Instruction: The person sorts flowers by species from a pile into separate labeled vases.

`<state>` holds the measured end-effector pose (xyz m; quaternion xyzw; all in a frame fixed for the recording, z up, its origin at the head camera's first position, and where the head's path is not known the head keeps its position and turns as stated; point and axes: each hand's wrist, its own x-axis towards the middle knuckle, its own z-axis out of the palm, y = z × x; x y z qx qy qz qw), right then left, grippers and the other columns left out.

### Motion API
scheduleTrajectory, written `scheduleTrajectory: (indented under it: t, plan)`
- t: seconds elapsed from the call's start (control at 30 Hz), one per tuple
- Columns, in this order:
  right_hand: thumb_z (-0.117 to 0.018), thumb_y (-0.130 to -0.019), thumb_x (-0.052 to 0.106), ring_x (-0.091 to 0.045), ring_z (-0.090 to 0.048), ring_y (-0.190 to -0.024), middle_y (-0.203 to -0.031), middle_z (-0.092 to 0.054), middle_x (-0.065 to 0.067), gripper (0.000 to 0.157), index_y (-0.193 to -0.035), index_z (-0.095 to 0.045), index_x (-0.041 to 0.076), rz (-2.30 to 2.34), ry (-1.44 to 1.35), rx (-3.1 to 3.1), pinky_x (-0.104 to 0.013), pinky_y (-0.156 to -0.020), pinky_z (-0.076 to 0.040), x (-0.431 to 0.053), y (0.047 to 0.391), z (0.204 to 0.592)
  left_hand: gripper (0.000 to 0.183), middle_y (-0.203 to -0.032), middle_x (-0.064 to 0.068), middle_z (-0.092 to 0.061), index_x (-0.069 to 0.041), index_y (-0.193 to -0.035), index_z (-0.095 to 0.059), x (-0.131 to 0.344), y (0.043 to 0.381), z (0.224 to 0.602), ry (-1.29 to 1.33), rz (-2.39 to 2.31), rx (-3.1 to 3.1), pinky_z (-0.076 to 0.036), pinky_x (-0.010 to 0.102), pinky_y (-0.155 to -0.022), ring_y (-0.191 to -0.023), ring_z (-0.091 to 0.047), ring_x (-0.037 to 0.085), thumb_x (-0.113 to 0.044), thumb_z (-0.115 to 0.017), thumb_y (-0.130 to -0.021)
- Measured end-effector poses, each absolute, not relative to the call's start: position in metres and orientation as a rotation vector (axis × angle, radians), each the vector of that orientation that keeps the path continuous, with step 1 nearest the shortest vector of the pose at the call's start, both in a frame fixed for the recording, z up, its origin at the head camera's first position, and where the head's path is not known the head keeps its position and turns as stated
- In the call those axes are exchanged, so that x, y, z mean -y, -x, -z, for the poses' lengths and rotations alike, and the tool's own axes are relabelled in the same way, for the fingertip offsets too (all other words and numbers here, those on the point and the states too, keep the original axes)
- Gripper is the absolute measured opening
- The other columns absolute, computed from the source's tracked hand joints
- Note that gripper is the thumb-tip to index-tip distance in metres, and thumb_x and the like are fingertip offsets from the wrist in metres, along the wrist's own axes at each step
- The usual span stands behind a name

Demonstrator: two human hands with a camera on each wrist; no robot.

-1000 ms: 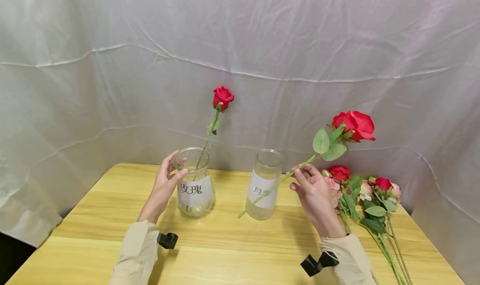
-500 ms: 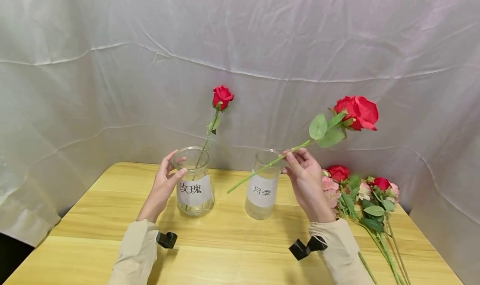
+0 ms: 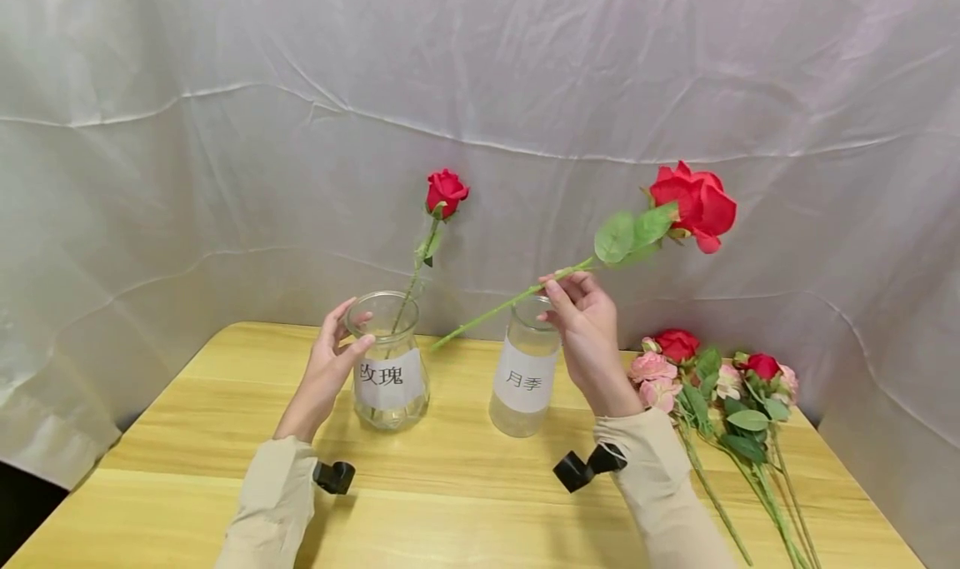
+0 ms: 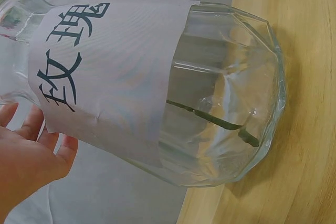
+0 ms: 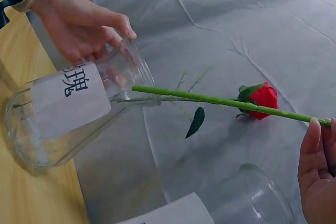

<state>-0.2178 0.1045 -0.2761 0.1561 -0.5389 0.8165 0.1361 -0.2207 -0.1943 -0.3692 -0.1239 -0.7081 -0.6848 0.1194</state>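
Observation:
My left hand (image 3: 326, 377) holds the neck of a wide glass vase (image 3: 423, 390), thumb and fingers around it. This vase bears a paper label (image 3: 390, 380) with two dark characters, and a small red rose (image 3: 447, 192) leans to the right in it. My right hand (image 3: 590, 340) pinches the green stem (image 5: 210, 99) of a larger, fully opened red rose (image 3: 701, 207). That rose is tilted, bloom up to the right, its stem end hanging near the wide vase's mouth. Below and behind the right hand stands a narrow cylindrical glass vase (image 3: 517, 423), also labelled.
Several flowers lie at the right of the wooden table (image 3: 450, 511), including a red bloom (image 3: 677, 346), pink blooms (image 3: 654, 369) and another red bloom (image 3: 762, 366). A grey cloth (image 3: 525, 77) hangs behind the table. Each wrist wears a black camera mount (image 3: 334, 477).
My right hand has moved left and up with the large red rose, its stem end swinging from in front of the narrow vase toward the wide vase. The left hand stays put.

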Motion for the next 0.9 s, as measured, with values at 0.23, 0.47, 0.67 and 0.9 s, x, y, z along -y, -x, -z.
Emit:
scheduleTrajectory:
  t: [0.23, 0.47, 0.67, 0.9]
  plan:
    - [-0.053, -0.089, 0.0, -0.017, -0.057, -0.086, -0.094, -0.057, -0.008, 0.009, -0.093, -0.048, 0.007, -2.316, -0.451, 1.592, -0.024, -0.059, -0.048, -0.091, 0.227, 0.264, 0.066, -0.134, 0.015, -0.038, -0.012, -0.143, -0.018, 0.193, 0.221, 0.371, 0.372, 2.006, 2.063, -0.026, 0.046, -0.098, -0.125, -0.03, 0.029, -0.015, -0.056, -0.089]
    - [-0.053, -0.089, 0.002, -0.018, -0.057, -0.086, -0.096, -0.056, -0.012, 0.007, -0.093, -0.049, 0.007, -2.373, -0.446, 1.551, -0.024, -0.059, -0.048, -0.081, 0.237, 0.254, 0.067, -0.134, 0.014, -0.038, -0.009, -0.143, -0.017, 0.193, 0.221, 0.369, 0.371, 1.993, 2.068, -0.026, 0.046, -0.098, -0.124, -0.031, 0.025, -0.016, -0.056, -0.089]
    - [-0.053, -0.089, 0.0, -0.019, -0.056, -0.085, -0.097, -0.055, -0.016, 0.009, -0.091, -0.05, 0.007, -2.395, -0.429, 1.553, -0.024, -0.058, -0.049, -0.073, 0.242, 0.254, 0.066, -0.134, 0.015, -0.039, -0.011, -0.143, -0.018, 0.193, 0.221, 0.369, 0.376, 1.992, 2.071, -0.025, 0.045, -0.099, -0.125, -0.03, 0.028, -0.016, -0.056, -0.089]
    - [-0.055, -0.088, -0.001, -0.019, -0.058, -0.083, -0.093, -0.058, -0.013, 0.008, -0.091, -0.051, 0.005, -2.382, -0.413, 1.587, -0.023, -0.054, -0.049, -0.06, 0.25, 0.254, 0.065, -0.134, 0.018, -0.037, -0.01, -0.143, -0.018, 0.194, 0.221, 0.369, 0.366, 1.993, 2.068, -0.025, 0.046, -0.098, -0.125, -0.029, 0.031, -0.015, -0.055, -0.089]
